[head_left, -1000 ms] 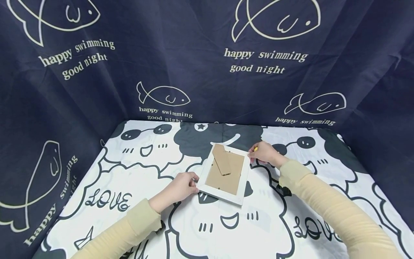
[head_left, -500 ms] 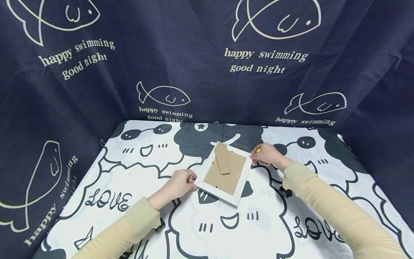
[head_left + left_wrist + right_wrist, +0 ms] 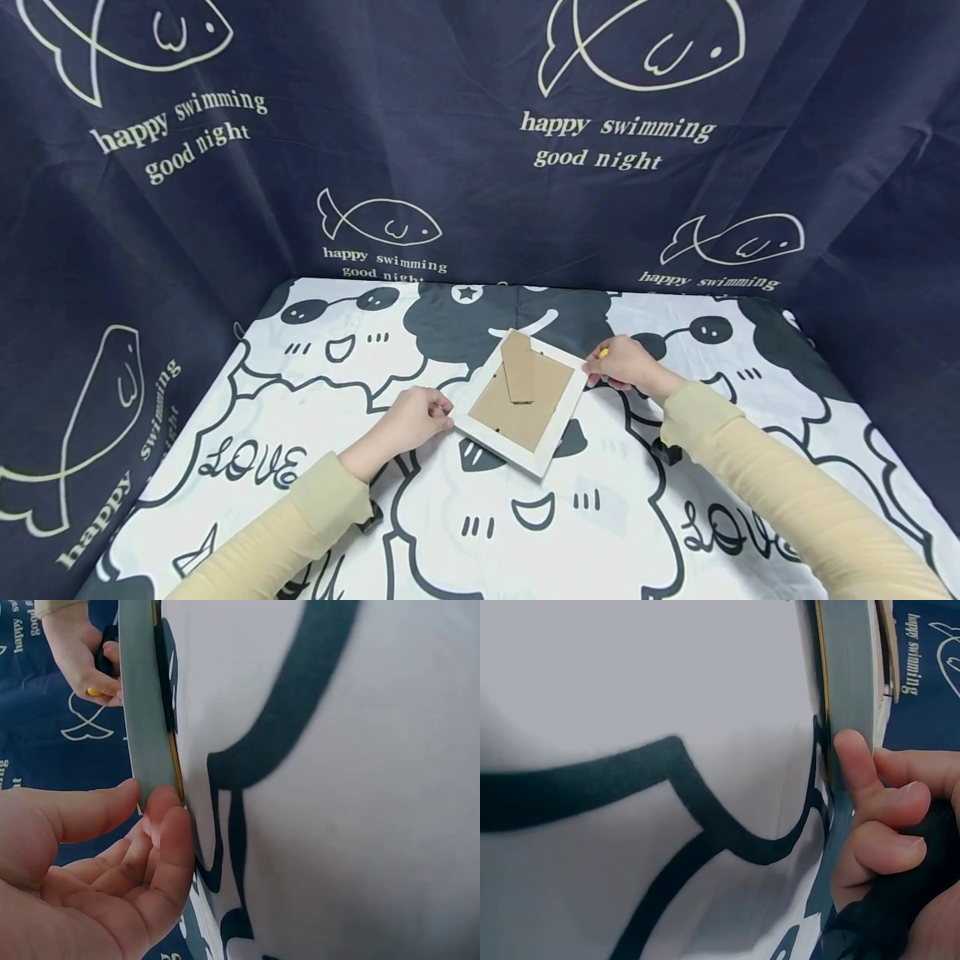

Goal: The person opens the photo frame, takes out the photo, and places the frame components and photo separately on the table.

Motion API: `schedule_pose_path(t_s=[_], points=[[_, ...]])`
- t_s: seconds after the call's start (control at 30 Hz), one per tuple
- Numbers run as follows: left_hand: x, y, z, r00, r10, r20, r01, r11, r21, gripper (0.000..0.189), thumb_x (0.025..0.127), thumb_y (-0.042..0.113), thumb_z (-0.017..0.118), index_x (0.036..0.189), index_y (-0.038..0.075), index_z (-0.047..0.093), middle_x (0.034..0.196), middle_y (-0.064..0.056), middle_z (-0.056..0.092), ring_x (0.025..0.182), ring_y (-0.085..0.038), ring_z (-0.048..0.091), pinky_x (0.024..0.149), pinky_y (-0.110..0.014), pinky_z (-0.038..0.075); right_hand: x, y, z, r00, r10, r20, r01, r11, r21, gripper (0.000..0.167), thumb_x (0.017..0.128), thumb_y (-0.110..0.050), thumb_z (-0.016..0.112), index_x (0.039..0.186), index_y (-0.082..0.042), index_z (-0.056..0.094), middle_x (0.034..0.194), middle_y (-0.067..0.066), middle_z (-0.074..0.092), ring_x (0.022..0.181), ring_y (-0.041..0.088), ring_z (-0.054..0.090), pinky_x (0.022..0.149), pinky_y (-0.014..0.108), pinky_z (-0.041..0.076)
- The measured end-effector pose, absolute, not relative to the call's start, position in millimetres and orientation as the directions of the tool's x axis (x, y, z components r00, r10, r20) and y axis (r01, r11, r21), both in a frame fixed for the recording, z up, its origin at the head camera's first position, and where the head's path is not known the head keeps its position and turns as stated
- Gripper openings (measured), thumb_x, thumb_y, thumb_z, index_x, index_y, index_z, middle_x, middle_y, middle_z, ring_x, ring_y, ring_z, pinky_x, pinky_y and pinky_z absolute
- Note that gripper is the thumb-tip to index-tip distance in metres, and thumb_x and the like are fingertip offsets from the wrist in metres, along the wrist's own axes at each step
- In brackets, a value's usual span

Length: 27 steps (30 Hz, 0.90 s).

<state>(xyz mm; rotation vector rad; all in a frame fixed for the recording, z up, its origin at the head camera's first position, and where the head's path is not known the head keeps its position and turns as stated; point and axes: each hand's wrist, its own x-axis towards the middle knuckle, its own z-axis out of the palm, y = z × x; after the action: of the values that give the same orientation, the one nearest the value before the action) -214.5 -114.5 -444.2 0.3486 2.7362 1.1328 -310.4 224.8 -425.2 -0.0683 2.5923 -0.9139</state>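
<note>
A white picture frame (image 3: pixel 558 414) lies face down, its brown backing board (image 3: pixel 504 415) and cardboard easel stand (image 3: pixel 520 375) uppermost. My left hand (image 3: pixel 415 417) pinches its near-left corner between thumb and fingers; in the left wrist view the frame's pale side edge (image 3: pixel 146 712) sits between them. At the far-right corner, my right hand (image 3: pixel 630 365) pinches the frame with thumb and index finger. That same hand also keeps a black object (image 3: pixel 907 885) under its curled fingers, with a yellow end (image 3: pixel 603 353) poking out; its kind is hidden.
Beneath everything is a white cloth (image 3: pixel 600 533) printed with dark cartoon sheep and lettering. Navy curtains (image 3: pixel 480 125) with fish drawings close off the back and both sides.
The picture frame has turned clockwise in both hands. My left hand has moved slightly up and left, my right hand slightly right and down.
</note>
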Motion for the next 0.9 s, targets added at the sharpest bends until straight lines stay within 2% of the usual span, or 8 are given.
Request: schedule_pose_path(t_s=[0.57, 0.9], points=[[-224.0, -118.6, -442.5, -0.965, 0.253, -0.064, 0.135, 0.697, 0.705, 0.011, 0.083, 0.007, 0.069, 0.092, 0.0, 0.069, 0.066, 0.002, 0.061, 0.057, -0.009, 0.054, 0.05, -0.021, 0.044, -294.1, 231.1, -424.9, -0.918, -0.174, -0.358, 0.128, 0.723, -0.679, 0.018, 0.083, -0.015, 0.067, 0.09, 0.001, 0.061, 0.064, 0.003, 0.069, 0.039, 0.006, 0.041, 0.039, 0.02, 0.033], [-233.8, -118.6, -437.6, -0.97, 0.235, -0.068, 0.117, 0.69, 0.714, 0.01, 0.086, 0.01, 0.067, 0.085, 0.001, 0.069, 0.061, 0.0, 0.061, 0.054, -0.009, 0.056, 0.049, -0.022, 0.043, -287.3, 230.8, -426.4, -0.919, -0.174, -0.355, 0.124, 0.726, -0.677, 0.015, 0.085, -0.014, 0.065, 0.088, 0.0, 0.06, 0.066, 0.004, 0.069, 0.04, 0.008, 0.041, 0.039, 0.02, 0.033]])
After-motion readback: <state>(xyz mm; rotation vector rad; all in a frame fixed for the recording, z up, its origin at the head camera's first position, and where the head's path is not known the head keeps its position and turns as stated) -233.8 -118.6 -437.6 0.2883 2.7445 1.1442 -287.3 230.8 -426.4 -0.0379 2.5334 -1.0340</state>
